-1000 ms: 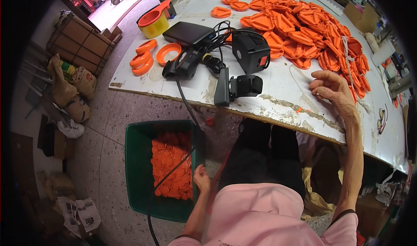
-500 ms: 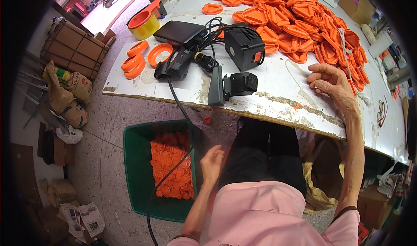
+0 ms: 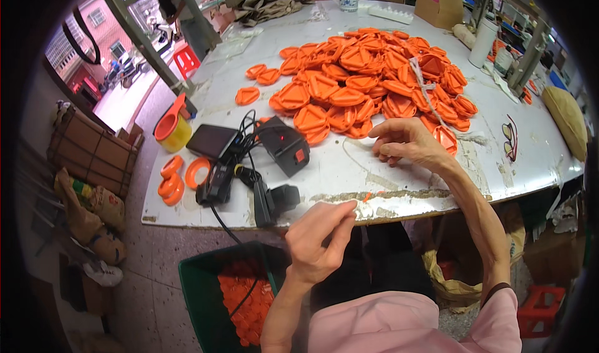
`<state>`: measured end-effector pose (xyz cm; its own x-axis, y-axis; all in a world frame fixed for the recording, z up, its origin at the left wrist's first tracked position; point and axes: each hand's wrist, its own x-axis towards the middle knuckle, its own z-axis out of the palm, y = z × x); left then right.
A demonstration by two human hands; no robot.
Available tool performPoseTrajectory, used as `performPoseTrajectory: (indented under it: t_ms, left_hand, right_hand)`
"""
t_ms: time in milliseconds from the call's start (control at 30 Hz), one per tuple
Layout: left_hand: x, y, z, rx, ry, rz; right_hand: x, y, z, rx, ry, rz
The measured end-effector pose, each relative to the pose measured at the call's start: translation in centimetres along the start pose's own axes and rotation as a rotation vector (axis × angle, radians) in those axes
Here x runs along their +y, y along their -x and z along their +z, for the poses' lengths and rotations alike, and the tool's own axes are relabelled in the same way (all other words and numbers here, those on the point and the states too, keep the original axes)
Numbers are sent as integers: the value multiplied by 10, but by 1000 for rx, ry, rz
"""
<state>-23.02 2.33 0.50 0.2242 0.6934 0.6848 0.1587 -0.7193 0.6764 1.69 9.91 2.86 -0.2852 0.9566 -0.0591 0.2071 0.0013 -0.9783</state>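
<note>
My left hand (image 3: 319,241) is over the table's front edge, thumb and fingers pinched together. Whatever is between its fingertips, if anything, I cannot make out. Beside the near side of the heap, my right hand (image 3: 409,142) hovers with loosely curved, parted fingers and nothing visible in them. The heap (image 3: 359,82) consists of many flat orange plastic pieces, each with a raised triangular shape. A small orange scrap (image 3: 368,196) lies on the worn table edge, near my left fingertips. Below on the left, a green bin (image 3: 203,290) contains many small orange pieces (image 3: 246,303).
Black boxy devices (image 3: 284,146) and tangled cables sit left of the heap, one cable hanging over the bin. Orange rings (image 3: 198,172) and a yellow-and-orange cup (image 3: 173,133) lie further left. Glasses (image 3: 510,140) rest at right. A red stool (image 3: 541,309) stands below.
My left hand has risen from beside the bin to the table edge, its fingers now pinched. My right hand stays near the heap. The view has tilted up, showing more of the table's far side.
</note>
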Motion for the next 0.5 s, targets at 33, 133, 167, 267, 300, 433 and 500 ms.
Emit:
performPoseTrajectory:
  t_ms: [33,133,167,267,300,433,500]
  left_hand:
    - [-1,-9,5,-9,-2,18]
    - [-4,-29,16,-31,30,-41]
    - [-4,-34,20,-35,16,-27]
    - [-20,-36,33,21,121,-177]
    - [-26,-32,38,16,181,-283]
    - [-36,-25,41,-21,276,-461]
    - [-37,-27,41,-22,286,-476]
  right_hand:
    - [-2,-3,0,13,-2,-15]
    - [-15,-18,12,147,409,-371]
    - [-17,-24,15,147,454,-409]
    - [-14,-48,32,160,809,-673]
    - [-14,-52,37,146,849,-701]
    - [2,-75,49,217,1049,-788]
    - [5,-79,49,257,1109,-812]
